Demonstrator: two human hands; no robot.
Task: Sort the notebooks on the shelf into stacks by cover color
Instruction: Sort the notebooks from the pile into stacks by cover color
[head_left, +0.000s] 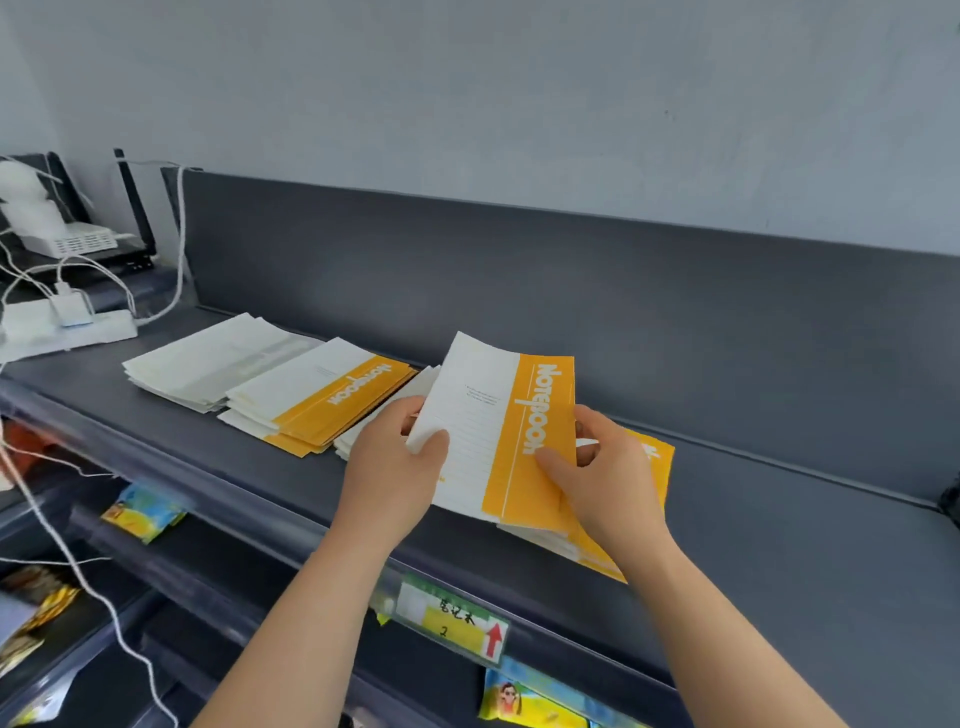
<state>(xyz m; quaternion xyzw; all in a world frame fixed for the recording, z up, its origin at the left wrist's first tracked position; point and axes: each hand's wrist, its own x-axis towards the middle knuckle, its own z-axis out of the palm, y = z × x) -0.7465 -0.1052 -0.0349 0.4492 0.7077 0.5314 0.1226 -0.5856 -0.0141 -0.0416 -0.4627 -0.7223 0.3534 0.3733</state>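
Grey shelf (779, 545) spreads under both hands. Left of the left hand (389, 467) lie a white stack (208, 364) and a yellow-banded stack (322, 405); another yellow pile (652, 457) sits beneath the right hand (602, 483). Between them a tilted yellow-and-white notebook (498, 431) is raised, left hand gripping its white edge, right hand pinching its yellow band. A price label (449, 621) hangs below the wrists.

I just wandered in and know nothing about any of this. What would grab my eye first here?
The yellow-and-white paper notebook at centre, held up by the left hand and right hand above the dark grey shelf. To its left lie a stack of yellow-banded notebooks and, farther left, a stack of white-covered notebooks. A shelf-edge label with a red arrow sits below.
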